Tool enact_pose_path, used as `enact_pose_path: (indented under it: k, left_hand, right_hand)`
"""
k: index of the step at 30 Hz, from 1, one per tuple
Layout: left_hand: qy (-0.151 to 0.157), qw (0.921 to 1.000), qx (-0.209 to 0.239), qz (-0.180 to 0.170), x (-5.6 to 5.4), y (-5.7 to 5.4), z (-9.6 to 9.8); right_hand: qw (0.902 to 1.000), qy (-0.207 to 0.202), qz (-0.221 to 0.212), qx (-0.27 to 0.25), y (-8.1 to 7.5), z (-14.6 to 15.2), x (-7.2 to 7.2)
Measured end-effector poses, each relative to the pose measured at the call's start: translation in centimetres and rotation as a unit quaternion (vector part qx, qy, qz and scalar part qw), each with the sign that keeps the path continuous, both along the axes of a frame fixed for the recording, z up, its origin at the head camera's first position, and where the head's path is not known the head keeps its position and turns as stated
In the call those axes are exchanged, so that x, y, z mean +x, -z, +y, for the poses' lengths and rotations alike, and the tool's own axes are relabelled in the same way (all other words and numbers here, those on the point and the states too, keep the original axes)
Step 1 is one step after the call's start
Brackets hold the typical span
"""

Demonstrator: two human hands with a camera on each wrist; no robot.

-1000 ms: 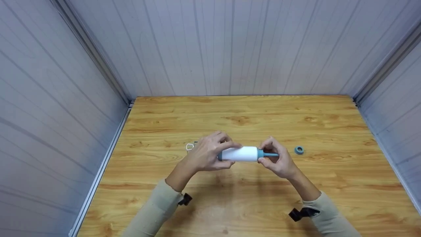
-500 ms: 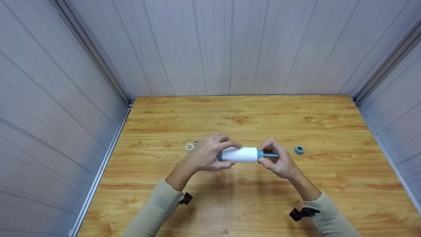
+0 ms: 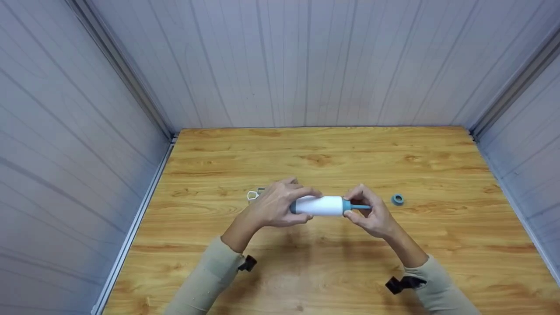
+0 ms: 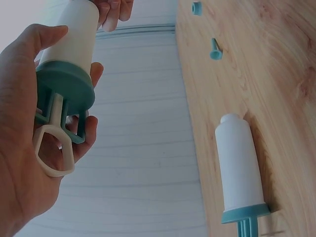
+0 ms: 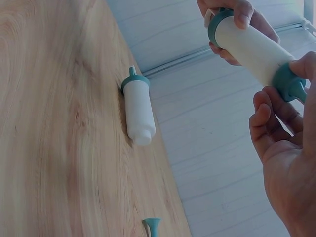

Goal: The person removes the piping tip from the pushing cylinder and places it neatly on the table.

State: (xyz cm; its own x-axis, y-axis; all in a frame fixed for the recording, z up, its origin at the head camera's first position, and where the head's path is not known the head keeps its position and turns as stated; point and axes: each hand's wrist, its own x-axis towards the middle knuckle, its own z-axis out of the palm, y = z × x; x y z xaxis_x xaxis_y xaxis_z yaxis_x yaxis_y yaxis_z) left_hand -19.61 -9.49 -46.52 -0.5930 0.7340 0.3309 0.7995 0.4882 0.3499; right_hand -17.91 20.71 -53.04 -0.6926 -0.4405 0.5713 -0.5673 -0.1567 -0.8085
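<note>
A white syringe (image 3: 321, 205) with a teal handle end and a ring plunger is held sideways above the table. My left hand (image 3: 278, 205) grips its barrel near the handle end, with the plunger ring (image 4: 54, 150) hanging by the palm. At the other end sits a teal nozzle (image 5: 289, 83), its base pinched between thumb and fingers of my right hand (image 3: 369, 212). On the table lies a second white syringe (image 4: 239, 165), its tip bare; in the head view my left hand hides all but its white ring (image 3: 253, 195).
A loose teal nozzle (image 4: 216, 50) rests on the wooden table (image 3: 319, 159), and a small teal ring-shaped piece (image 3: 397, 199) lies to the right of my right hand. Pale panel walls (image 3: 284, 65) enclose the table at the back and both sides.
Both hands and the syringe stay almost in place; my left hand's fingers shift only slightly. Nothing is taken up or let go.
</note>
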Motion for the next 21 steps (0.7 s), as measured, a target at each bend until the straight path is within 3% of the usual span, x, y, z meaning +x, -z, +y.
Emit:
enact_pose_path:
  k: [21]
  left_hand:
    - [0.003,0.9991,-0.023,-0.036,-0.21,0.00,-0.03]
  right_hand:
    - [0.9997,0.011,0.018,0.012,-0.22,0.25,-0.03]
